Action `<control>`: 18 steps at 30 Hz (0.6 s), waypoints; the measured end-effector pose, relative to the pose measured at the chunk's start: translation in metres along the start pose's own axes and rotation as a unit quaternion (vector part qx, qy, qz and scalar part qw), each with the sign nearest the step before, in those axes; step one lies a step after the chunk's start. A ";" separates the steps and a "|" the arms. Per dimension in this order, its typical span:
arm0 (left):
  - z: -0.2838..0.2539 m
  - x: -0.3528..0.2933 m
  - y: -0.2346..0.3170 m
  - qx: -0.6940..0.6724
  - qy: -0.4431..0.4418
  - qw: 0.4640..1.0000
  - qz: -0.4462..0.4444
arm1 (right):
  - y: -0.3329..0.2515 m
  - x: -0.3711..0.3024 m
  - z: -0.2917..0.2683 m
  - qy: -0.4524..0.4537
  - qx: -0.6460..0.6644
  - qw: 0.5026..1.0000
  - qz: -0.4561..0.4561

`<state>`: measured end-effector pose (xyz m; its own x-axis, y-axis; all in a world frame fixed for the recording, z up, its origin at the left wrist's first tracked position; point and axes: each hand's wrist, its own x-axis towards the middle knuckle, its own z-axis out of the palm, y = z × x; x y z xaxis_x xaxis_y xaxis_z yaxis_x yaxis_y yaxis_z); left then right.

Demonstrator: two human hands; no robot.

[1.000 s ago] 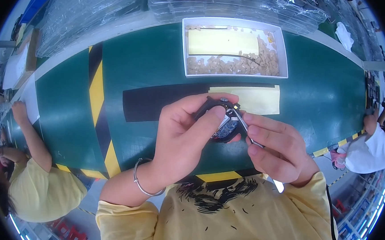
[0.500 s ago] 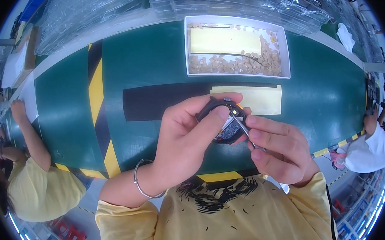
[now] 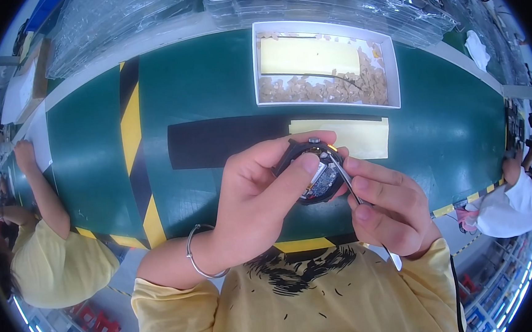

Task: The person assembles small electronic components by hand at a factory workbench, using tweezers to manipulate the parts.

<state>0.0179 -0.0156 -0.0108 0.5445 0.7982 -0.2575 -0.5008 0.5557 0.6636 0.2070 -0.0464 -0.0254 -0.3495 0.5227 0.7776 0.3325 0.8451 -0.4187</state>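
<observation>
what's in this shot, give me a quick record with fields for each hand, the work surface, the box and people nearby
left hand: holds black watch case, thumb over its open side
right hand: holds metal tweezers, tip near the case's upper right rim
case interior: circuit board showing
work surface: green tabletop, black-and-yellow striped tape
lying on it: black sheet, pale yellow sheet at its right end
box: white box, open, with tan scraps
people nearby: yellow top at left, white top at right

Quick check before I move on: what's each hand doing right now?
Left hand: closed, holding a round black device with exposed circuitry.
Right hand: closed, pinching a slim metal tool.
</observation>
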 end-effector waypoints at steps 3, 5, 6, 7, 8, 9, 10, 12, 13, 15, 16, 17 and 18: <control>0.003 -0.001 -0.001 -0.002 0.021 1.000 -0.003 | 0.000 -0.002 0.000 0.002 0.011 1.000 0.006; 0.003 -0.001 -0.001 -0.002 0.023 1.000 -0.008 | -0.001 -0.002 -0.001 -0.001 0.040 0.999 0.028; 0.003 -0.002 -0.002 -0.004 0.025 1.000 -0.013 | -0.004 -0.002 -0.003 -0.001 0.039 0.999 0.028; 0.002 -0.002 -0.002 -0.004 0.025 1.000 -0.013 | -0.009 -0.001 -0.006 -0.030 0.036 0.996 0.078; 0.002 -0.002 -0.004 -0.008 0.026 1.000 -0.008 | -0.011 0.000 -0.008 -0.058 0.032 0.990 0.127; 0.002 -0.002 -0.005 -0.011 0.027 1.000 -0.004 | -0.011 0.000 -0.008 -0.058 0.031 0.990 0.127; 0.001 -0.002 -0.006 -0.011 0.027 1.000 -0.004 | -0.011 -0.001 -0.007 -0.053 0.025 0.991 0.124; 0.001 -0.002 -0.007 -0.004 0.031 0.999 0.006 | -0.011 -0.001 -0.006 -0.047 0.019 0.991 0.121; 0.001 -0.002 -0.007 -0.004 0.031 0.999 0.006 | -0.011 0.001 -0.006 -0.047 0.026 0.990 0.130; 0.002 -0.003 -0.008 0.005 0.042 0.999 0.010 | -0.011 0.002 -0.006 -0.047 0.032 0.989 0.139; 0.002 -0.003 -0.008 0.005 0.042 0.999 0.009 | -0.010 0.002 -0.005 -0.042 0.033 0.988 0.142; 0.002 -0.003 -0.008 0.014 0.044 0.999 0.013 | -0.010 0.001 -0.005 -0.037 0.034 0.988 0.144; 0.002 -0.004 -0.008 0.024 0.047 0.998 0.017 | -0.009 0.001 -0.005 -0.036 0.034 0.988 0.144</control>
<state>0.0214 -0.0234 -0.0138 0.4619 0.8357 -0.2971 -0.4841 0.5182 0.7051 0.2074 -0.0539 -0.0183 -0.3115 0.7475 0.5867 0.3689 0.6641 -0.6503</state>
